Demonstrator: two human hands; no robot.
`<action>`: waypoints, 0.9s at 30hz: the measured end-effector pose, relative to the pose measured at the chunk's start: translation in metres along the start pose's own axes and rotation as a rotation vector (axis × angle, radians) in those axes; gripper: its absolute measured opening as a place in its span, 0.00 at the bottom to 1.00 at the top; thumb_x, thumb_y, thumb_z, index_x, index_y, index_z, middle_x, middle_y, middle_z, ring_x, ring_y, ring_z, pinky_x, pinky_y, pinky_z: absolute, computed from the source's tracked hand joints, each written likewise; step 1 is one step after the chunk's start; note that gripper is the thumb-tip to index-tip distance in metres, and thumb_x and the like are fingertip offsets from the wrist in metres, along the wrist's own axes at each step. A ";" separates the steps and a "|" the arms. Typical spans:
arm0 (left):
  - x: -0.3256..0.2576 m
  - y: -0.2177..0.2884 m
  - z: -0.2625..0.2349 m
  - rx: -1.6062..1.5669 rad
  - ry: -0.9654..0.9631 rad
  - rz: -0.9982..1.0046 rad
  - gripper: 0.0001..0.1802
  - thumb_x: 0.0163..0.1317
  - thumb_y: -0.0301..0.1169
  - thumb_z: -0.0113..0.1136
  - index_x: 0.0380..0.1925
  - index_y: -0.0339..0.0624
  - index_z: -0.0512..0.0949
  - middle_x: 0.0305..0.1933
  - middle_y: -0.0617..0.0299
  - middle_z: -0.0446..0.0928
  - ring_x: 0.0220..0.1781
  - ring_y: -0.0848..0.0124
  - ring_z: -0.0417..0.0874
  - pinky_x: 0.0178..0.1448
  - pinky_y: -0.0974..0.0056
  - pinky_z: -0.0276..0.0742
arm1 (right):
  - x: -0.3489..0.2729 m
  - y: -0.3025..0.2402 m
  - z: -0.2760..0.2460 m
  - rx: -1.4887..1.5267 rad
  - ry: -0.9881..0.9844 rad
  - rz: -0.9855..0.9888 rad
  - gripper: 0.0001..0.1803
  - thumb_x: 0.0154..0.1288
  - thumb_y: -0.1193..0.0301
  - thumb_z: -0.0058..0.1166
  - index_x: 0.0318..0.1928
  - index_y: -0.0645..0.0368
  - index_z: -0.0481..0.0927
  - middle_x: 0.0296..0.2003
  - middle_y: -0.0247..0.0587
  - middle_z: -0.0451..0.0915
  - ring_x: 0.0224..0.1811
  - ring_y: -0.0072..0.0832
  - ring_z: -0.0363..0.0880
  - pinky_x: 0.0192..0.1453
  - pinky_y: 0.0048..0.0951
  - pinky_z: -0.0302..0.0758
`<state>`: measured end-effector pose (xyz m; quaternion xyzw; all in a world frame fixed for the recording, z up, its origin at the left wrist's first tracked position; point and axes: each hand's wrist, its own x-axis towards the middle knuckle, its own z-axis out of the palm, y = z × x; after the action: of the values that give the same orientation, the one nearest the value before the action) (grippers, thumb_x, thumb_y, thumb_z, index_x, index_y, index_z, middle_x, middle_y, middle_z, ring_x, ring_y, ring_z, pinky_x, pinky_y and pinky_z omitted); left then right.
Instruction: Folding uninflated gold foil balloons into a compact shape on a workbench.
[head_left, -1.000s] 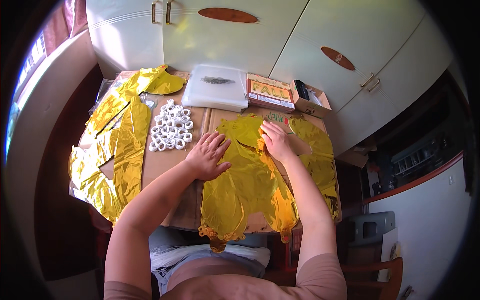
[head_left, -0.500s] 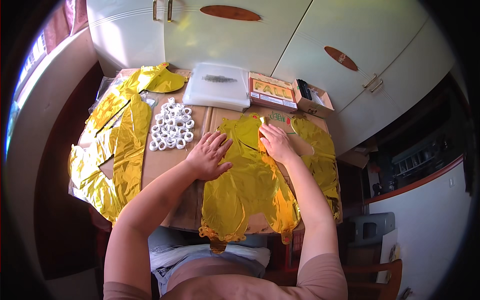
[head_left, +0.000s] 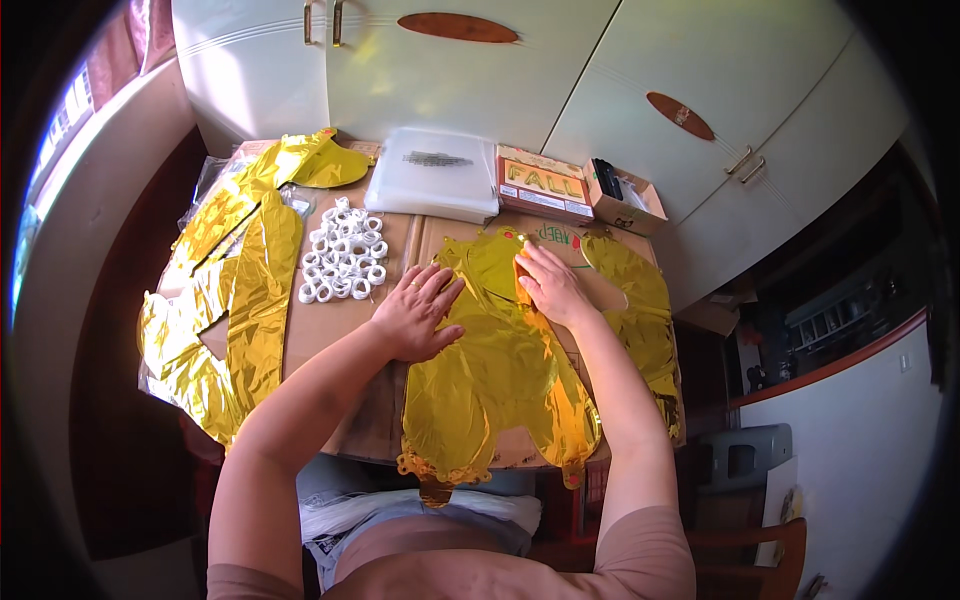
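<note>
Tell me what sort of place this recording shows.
Probably a home kitchen used as a craft table: pale cupboard doors stand behind a cardboard-covered table spread with gold foil balloons and small white rolls.

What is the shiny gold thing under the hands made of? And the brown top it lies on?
The gold sheet looks like thin metallic foil film, perhaps a flat balloon: it is mirror-bright, wrinkled and glints in the light. The left hand and right hand press flat on it. The brown surface looks like matte cardboard: dull tan, with a fold seam showing.
</note>
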<state>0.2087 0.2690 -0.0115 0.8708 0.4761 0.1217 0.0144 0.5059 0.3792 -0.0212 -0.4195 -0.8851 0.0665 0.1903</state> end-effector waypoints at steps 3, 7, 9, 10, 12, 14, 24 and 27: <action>0.001 0.000 0.000 0.000 -0.001 -0.001 0.43 0.70 0.59 0.43 0.74 0.39 0.58 0.76 0.44 0.59 0.80 0.49 0.53 0.83 0.47 0.41 | -0.002 -0.001 0.002 0.091 0.071 0.059 0.27 0.75 0.60 0.49 0.68 0.58 0.71 0.72 0.51 0.66 0.75 0.46 0.62 0.77 0.41 0.59; 0.001 -0.001 0.008 -0.009 0.131 0.053 0.42 0.66 0.56 0.53 0.71 0.37 0.62 0.72 0.42 0.63 0.76 0.46 0.60 0.80 0.45 0.49 | -0.003 0.003 0.006 0.024 0.035 0.051 0.29 0.76 0.57 0.46 0.69 0.62 0.69 0.74 0.52 0.62 0.76 0.45 0.60 0.79 0.43 0.55; -0.001 -0.003 0.009 -0.006 0.143 0.054 0.42 0.66 0.55 0.54 0.71 0.37 0.63 0.72 0.42 0.63 0.76 0.46 0.61 0.80 0.45 0.50 | -0.001 -0.006 0.005 -0.029 -0.008 0.032 0.31 0.77 0.55 0.44 0.70 0.61 0.67 0.74 0.51 0.61 0.77 0.44 0.58 0.80 0.44 0.52; -0.001 -0.004 0.010 -0.004 0.149 0.054 0.42 0.66 0.55 0.54 0.71 0.37 0.63 0.72 0.42 0.63 0.76 0.46 0.61 0.80 0.45 0.50 | 0.000 -0.011 0.005 -0.036 -0.027 0.043 0.31 0.77 0.54 0.43 0.71 0.61 0.67 0.74 0.50 0.61 0.78 0.43 0.57 0.81 0.44 0.51; -0.001 -0.003 0.009 -0.004 0.151 0.053 0.42 0.66 0.55 0.54 0.71 0.37 0.63 0.72 0.42 0.63 0.75 0.46 0.61 0.80 0.44 0.51 | 0.001 -0.017 0.005 -0.056 -0.075 0.057 0.34 0.78 0.51 0.40 0.73 0.60 0.63 0.75 0.49 0.60 0.79 0.42 0.53 0.82 0.46 0.47; -0.001 -0.003 0.009 -0.004 0.150 0.053 0.42 0.66 0.55 0.54 0.71 0.37 0.63 0.72 0.42 0.63 0.75 0.45 0.61 0.79 0.44 0.51 | 0.002 -0.018 0.008 -0.046 -0.059 0.050 0.33 0.78 0.51 0.38 0.72 0.60 0.65 0.75 0.49 0.61 0.79 0.42 0.55 0.81 0.46 0.48; 0.000 -0.002 0.006 -0.016 0.102 0.036 0.42 0.67 0.56 0.51 0.72 0.37 0.62 0.73 0.42 0.62 0.77 0.46 0.59 0.81 0.44 0.48 | 0.006 0.014 0.014 0.177 0.220 -0.082 0.19 0.70 0.73 0.53 0.60 0.63 0.79 0.61 0.53 0.78 0.65 0.47 0.75 0.71 0.40 0.70; 0.001 -0.001 0.005 -0.021 0.091 0.031 0.42 0.67 0.56 0.51 0.72 0.37 0.62 0.73 0.42 0.62 0.77 0.46 0.59 0.81 0.45 0.48 | 0.003 0.014 0.015 0.071 0.202 -0.109 0.19 0.70 0.70 0.54 0.59 0.62 0.79 0.62 0.50 0.78 0.67 0.47 0.73 0.72 0.41 0.68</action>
<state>0.2093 0.2704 -0.0161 0.8715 0.4614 0.1664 -0.0003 0.5083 0.3913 -0.0380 -0.3682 -0.8800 0.0449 0.2966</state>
